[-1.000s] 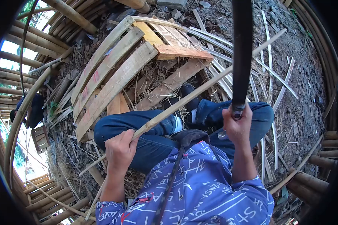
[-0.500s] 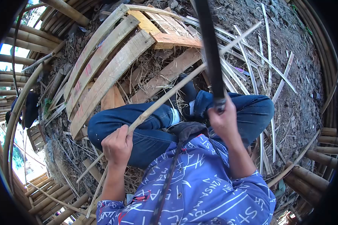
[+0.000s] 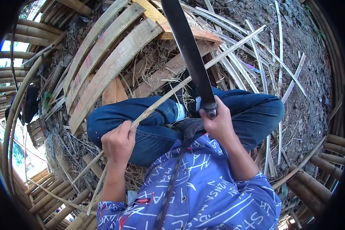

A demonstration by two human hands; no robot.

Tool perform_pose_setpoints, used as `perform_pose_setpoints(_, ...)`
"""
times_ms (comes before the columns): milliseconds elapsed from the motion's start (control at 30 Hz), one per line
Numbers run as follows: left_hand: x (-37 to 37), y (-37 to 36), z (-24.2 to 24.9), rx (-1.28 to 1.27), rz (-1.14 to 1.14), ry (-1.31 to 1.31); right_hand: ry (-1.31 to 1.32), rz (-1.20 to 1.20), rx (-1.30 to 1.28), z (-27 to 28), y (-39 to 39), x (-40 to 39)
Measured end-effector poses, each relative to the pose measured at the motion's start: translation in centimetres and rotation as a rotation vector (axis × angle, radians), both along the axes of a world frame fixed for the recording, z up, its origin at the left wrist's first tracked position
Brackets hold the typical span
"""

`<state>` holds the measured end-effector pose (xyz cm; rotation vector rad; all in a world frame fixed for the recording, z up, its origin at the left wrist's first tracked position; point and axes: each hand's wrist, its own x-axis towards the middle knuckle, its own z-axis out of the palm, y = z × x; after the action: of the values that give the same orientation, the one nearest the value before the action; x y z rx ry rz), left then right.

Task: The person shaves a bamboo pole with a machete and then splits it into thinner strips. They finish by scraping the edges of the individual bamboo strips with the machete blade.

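My left hand [image 3: 119,145] is closed round a long pale bamboo strip [image 3: 161,100], which slants up to the right across my crossed legs. In my right hand [image 3: 218,119] is the handle of a long dark machete [image 3: 191,50]. Its broad blade points up and a little left, crossing the strip at mid-length, against it or just over it. The strip's lower end runs out below my left hand toward the lower left. A thin curled shaving hangs near the crossing.
Curved wooden planks [image 3: 113,63] lie in front on the left. Several split strips [image 3: 258,61] are scattered on the ground at the right. Bamboo poles [image 3: 310,188] stand along both sides. A dark shape, perhaps a person [image 3: 30,104], is at the far left.
The machete has tilted left, its blade crossing nearer the strip's middle, and my right hand has moved slightly left and down. My left hand still grips the strip.
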<state>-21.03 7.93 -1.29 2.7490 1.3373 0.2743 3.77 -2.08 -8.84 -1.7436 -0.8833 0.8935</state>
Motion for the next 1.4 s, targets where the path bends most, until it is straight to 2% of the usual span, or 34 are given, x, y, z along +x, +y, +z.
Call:
perform_pose_setpoints(33,-0.1,0.0,0.2,-0.028,0.005,-0.001,0.117,0.012,-0.011,-0.3,0.0,0.2)
perform_pose_setpoints(133,0.4,0.1,0.8,-0.068,0.013,-0.017,0.022,-0.049,0.034,0.2,0.6,1.1)
perform_pose_setpoints(300,1.3,0.1,0.8,-0.060,0.024,-0.018,0.130,-0.067,-0.010,-0.2,0.9,-1.5)
perform_pose_setpoints(433,1.3,-0.1,0.5,-0.021,-0.004,0.014,0.105,0.030,-0.023,-0.2,-0.1,0.0)
perform_pose_setpoints(533,1.7,-0.2,0.8,-0.032,-0.009,-0.014,0.160,-0.068,-0.065,1.0,0.5,-0.1)
perform_pose_setpoints(667,2.1,-0.1,1.0,-0.036,0.021,0.006,0.054,-0.028,0.032,0.4,0.2,-2.2)
perform_pose_setpoints(733,1.8,-0.2,0.7,-0.005,-0.008,-0.029,0.119,0.047,-0.017,1.2,0.0,-0.7)
perform_pose_setpoints(867,1.9,-0.5,1.1,-0.020,0.002,-0.040,0.200,-0.008,0.004,1.5,0.6,-2.0)
perform_pose_setpoints(1033,1.9,-0.5,1.0,-0.042,0.023,-0.043,0.200,0.085,-0.042,1.3,0.2,-1.1)
perform_pose_setpoints(1133,2.0,-0.4,0.9,0.004,0.011,-0.006,0.207,-0.011,0.037,1.5,0.5,-3.4)
perform_pose_setpoints(1200,1.6,-0.4,0.7,0.013,0.006,-0.005,0.253,0.102,-0.002,1.5,0.3,-3.7)
perform_pose_setpoints(1267,1.6,-0.3,0.6,0.019,0.003,0.004,0.280,0.087,-0.004,1.4,0.0,-2.6)
perform_pose_setpoints(1333,1.6,-0.5,0.8,0.000,0.015,-0.046,0.147,0.056,0.029,1.4,0.2,-1.6)
perform_pose_setpoints(1400,1.7,-0.4,1.0,-0.020,0.033,-0.040,0.246,0.033,0.016,1.9,0.2,-2.7)
